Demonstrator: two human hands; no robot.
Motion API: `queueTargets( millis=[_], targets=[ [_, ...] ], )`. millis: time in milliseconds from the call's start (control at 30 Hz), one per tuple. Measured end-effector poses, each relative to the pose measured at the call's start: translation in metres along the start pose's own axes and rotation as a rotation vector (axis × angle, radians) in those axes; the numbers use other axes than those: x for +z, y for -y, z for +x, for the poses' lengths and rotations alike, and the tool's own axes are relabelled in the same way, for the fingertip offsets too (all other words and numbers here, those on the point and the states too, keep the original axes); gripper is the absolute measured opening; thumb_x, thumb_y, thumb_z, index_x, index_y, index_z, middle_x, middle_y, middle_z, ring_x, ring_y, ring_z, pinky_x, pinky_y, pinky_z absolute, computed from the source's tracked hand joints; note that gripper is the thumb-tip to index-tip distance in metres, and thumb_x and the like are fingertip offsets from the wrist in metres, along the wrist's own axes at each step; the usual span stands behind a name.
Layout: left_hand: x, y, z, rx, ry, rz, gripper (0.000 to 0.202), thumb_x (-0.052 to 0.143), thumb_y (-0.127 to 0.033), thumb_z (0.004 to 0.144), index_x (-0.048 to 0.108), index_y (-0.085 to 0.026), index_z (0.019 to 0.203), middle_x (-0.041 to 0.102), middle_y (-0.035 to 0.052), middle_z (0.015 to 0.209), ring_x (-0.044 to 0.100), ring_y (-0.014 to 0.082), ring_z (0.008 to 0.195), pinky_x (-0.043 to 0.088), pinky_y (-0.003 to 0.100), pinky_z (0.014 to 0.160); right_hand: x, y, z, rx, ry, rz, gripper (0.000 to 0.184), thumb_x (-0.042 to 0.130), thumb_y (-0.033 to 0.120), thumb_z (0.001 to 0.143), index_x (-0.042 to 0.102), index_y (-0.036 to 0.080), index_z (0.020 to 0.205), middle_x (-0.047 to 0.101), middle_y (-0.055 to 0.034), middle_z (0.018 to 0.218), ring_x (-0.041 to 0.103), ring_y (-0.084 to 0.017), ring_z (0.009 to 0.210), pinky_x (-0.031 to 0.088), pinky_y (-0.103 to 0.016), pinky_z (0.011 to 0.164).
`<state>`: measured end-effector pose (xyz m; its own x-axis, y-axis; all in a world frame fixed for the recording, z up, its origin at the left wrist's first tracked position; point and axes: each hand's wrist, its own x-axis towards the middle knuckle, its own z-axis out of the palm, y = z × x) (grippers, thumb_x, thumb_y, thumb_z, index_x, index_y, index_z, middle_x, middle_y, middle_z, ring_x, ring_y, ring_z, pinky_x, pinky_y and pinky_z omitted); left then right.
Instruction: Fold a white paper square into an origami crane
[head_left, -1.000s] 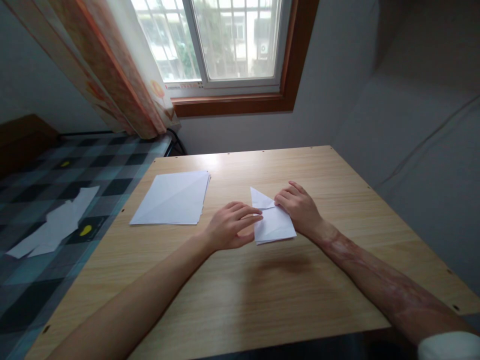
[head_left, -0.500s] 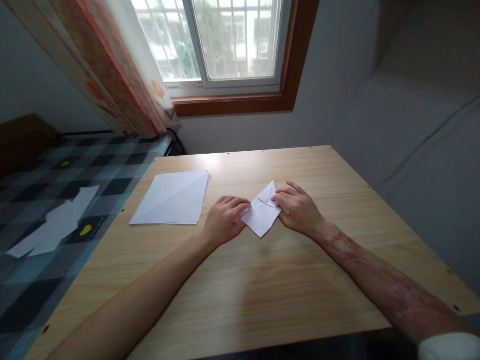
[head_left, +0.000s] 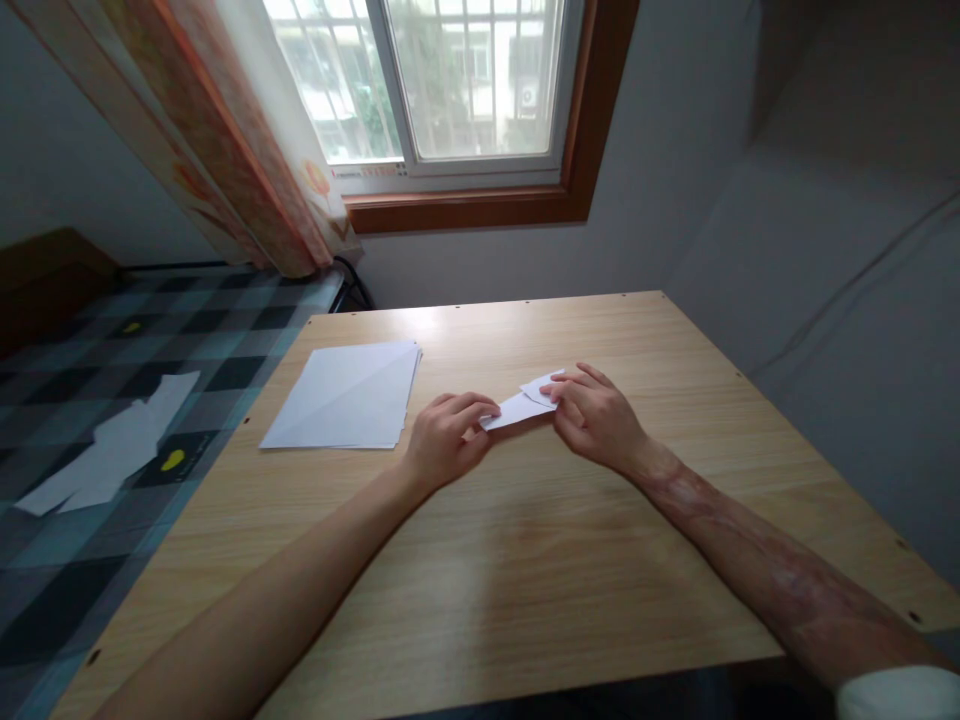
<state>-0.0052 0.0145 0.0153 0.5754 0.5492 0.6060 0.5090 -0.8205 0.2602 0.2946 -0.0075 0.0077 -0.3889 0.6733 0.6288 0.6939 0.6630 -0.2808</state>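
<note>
Between my two hands a small folded white paper point(head_left: 517, 409) is held just above the wooden table point(head_left: 465, 570), seen as a narrow strip tilted up on the right. My left hand point(head_left: 453, 436) pinches its left end between thumb and fingers. At the other end, my right hand point(head_left: 596, 412) grips the paper with thumb and index finger, beside a raised flap point(head_left: 541, 386). The right hand's upper fingers are loosely bent. Left of my left hand lies a stack of white square paper sheets point(head_left: 341, 395); the top one shows a diagonal crease.
A bed with a checked cover point(head_left: 45, 400) stands along the table's left side, with white paper strips point(head_left: 112, 450) lying on it. A window point(head_left: 465, 80) and a patterned curtain point(head_left: 255, 150) are beyond the table. A wall point(head_left: 840, 330) runs along the right.
The folded paper has turned from a broad, diamond-like face to a narrow strip, its lower corner no longer showing. Both hands keep hold of it and have barely moved.
</note>
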Motion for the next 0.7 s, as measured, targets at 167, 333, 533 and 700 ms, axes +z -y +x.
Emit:
queueTargets(
  millis=[167, 333, 533, 700],
  targets=[
    [-0.001, -0.003, 0.001, -0.081, 0.008, -0.115, 0.016, 0.061, -0.023, 0.102, 0.076, -0.023, 0.109, 0.083, 0.0072, 0.111, 0.077, 0.0216, 0.094, 0.060, 0.035, 0.085, 0.006, -0.010, -0.003, 0.084, 0.000, 0.055, 0.017, 0.061, 0.020, 0.104, 0.072, 0.028, 0.114, 0.084, -0.0050, 0.118, 0.077, -0.028, 0.120, 0.041, -0.057, 0.128],
    [-0.001, -0.002, 0.001, -0.344, -0.056, -0.297, 0.027, 0.069, -0.040, 0.104, 0.071, -0.020, 0.085, 0.076, 0.0026, 0.082, 0.068, 0.0167, 0.074, 0.052, 0.026, 0.062, 0.005, -0.003, -0.004, 0.271, -0.180, 0.202, 0.014, 0.066, 0.038, 0.107, 0.074, 0.027, 0.108, 0.080, -0.0064, 0.099, 0.075, -0.027, 0.094, 0.059, -0.049, 0.104],
    [0.002, 0.009, 0.002, -0.484, -0.064, -0.364, 0.036, 0.072, -0.046, 0.101, 0.071, -0.019, 0.077, 0.070, -0.0007, 0.071, 0.065, 0.0156, 0.070, 0.050, 0.028, 0.068, 0.009, -0.003, -0.004, 0.427, -0.085, 0.363, 0.022, 0.067, 0.040, 0.106, 0.071, 0.027, 0.123, 0.072, -0.0014, 0.087, 0.068, -0.022, 0.082, 0.053, -0.033, 0.070],
    [0.006, 0.013, 0.003, -0.484, 0.032, -0.181, 0.017, 0.075, -0.039, 0.096, 0.075, -0.021, 0.095, 0.075, 0.0018, 0.083, 0.068, 0.0192, 0.075, 0.053, 0.032, 0.073, 0.012, -0.014, -0.004, 0.339, 0.063, 0.202, 0.019, 0.068, 0.033, 0.103, 0.072, 0.023, 0.118, 0.074, -0.0059, 0.094, 0.067, -0.026, 0.088, 0.054, -0.042, 0.088]
  ],
)
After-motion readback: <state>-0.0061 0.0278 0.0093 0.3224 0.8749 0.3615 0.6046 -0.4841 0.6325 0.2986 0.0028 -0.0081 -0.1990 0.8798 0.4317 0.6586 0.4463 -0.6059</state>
